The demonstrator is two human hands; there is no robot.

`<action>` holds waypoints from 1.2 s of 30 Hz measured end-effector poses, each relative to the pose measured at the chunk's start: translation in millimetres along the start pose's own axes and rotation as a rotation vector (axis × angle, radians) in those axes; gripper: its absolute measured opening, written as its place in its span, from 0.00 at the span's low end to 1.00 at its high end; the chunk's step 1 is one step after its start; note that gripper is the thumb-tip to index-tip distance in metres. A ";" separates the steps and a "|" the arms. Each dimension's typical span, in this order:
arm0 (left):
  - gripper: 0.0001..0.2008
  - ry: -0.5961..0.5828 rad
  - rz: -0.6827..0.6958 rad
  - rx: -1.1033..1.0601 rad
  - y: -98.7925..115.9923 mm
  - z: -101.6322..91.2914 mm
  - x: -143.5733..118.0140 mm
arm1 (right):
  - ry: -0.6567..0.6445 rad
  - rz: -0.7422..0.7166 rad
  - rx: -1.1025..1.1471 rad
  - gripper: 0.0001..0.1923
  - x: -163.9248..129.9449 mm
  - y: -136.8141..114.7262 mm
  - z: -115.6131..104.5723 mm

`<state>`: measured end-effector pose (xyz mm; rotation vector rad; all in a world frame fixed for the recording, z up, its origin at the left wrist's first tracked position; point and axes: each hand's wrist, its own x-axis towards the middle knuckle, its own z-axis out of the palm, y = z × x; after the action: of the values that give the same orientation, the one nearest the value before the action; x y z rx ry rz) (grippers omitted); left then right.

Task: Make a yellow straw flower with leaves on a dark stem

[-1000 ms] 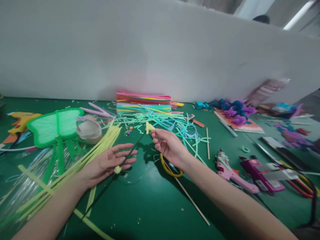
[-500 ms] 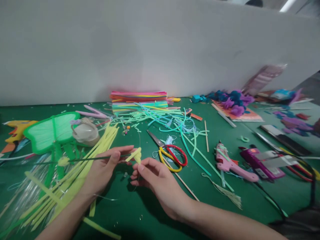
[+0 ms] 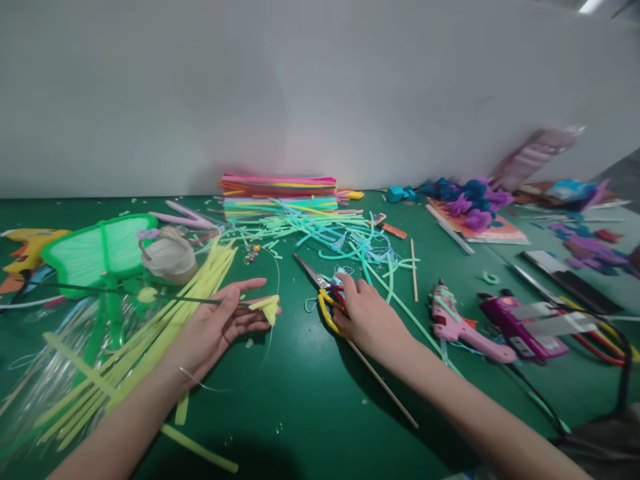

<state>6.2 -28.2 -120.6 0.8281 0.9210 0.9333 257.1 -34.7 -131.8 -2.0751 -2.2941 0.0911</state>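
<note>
My left hand (image 3: 220,323) pinches a thin dark stem (image 3: 177,298) between thumb and fingers. At its right end sits a small folded yellow pipe-cleaner piece (image 3: 270,308); a clear thread (image 3: 278,270) runs past it. Further left along the stem is a round yellow bit (image 3: 147,295). My right hand (image 3: 367,307) is closed over the handles of the scissors (image 3: 327,310), which have one yellow and one red loop. Their blades lie on the green table, pointing up and left. The red loop is mostly hidden under my fingers.
Yellow pipe cleaners (image 3: 150,353) lie under my left forearm, beside a green wing-shaped piece (image 3: 103,257) and a tape roll (image 3: 173,260). Coloured pipe cleaners (image 3: 280,193) are stacked by the wall. A pink glue gun (image 3: 465,327) and a purple device (image 3: 523,327) sit on the right.
My right hand has let go of the yellow piece and moved right onto the scissors' handles. My left hand still holds the stem. The wooden stick by the scissors has shifted slightly.
</note>
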 end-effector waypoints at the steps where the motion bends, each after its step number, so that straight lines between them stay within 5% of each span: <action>1: 0.20 0.003 -0.001 -0.023 0.7 0.4 0.0 | -0.010 0.003 0.005 0.28 3.1 1.3 1.7; 5: 0.18 0.051 0.026 -0.077 1.8 -0.3 2.1 | 0.038 -0.099 0.199 0.33 12.3 15.4 6.4; 10: 0.19 0.124 0.084 -0.081 1.4 2.0 3.0 | 0.351 -0.163 0.499 0.22 -2.0 22.4 5.5; 13: 0.20 0.126 0.138 -0.076 1.3 8.8 1.2 | 0.377 -0.197 0.567 0.15 -18.7 9.0 0.0; 19: 0.21 0.185 0.278 -0.062 1.4 21.0 -2.2 | 0.308 -0.326 0.412 0.34 -31.0 -9.2 -8.8; 29: 0.20 0.240 0.322 -0.089 -0.8 26.7 -7.5 | 0.599 -0.381 0.170 0.21 -32.7 -21.6 -3.7; 36: 0.23 0.175 0.298 -0.058 -6.0 27.8 -11.4 | 0.553 -0.293 0.137 0.20 -25.4 -27.1 -4.0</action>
<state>29.8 -45.9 -112.3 0.8580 0.9313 1.3020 233.1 -62.7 -125.7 -1.4422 -2.1304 -0.2901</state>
